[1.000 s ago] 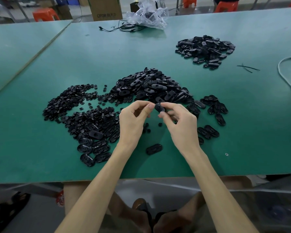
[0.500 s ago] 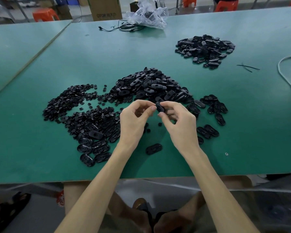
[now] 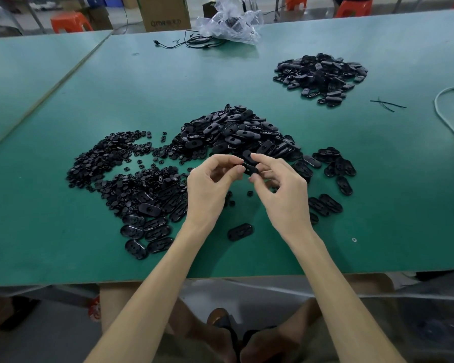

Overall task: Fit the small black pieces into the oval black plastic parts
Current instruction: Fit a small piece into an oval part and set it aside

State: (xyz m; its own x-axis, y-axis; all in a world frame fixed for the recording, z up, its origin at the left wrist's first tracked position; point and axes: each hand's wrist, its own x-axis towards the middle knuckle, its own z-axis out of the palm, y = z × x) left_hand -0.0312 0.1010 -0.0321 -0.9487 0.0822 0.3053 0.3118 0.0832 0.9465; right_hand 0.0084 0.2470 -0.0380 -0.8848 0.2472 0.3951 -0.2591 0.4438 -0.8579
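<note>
Both hands meet above the green table (image 3: 63, 239), pinching one oval black part (image 3: 250, 167) between them. My left hand (image 3: 210, 187) holds its left end with thumb and fingertips; my right hand (image 3: 281, 189) pinches its right end. Whether a small piece sits in it is hidden by the fingers. A heap of small black pieces (image 3: 110, 158) lies to the left. Behind the hands is a big pile of oval parts (image 3: 236, 134). One oval part (image 3: 240, 231) lies alone under my wrists.
More oval parts lie in a row at the near left (image 3: 147, 231) and scattered to the right (image 3: 336, 169). A separate pile (image 3: 320, 77) sits far right. A plastic bag (image 3: 228, 22), black cables (image 3: 192, 43) and a white cable (image 3: 446, 108) lie at the table's edges.
The hands stay together over the same spot. The oval part has turned slightly between the fingertips, and the right fingers have spread a little.
</note>
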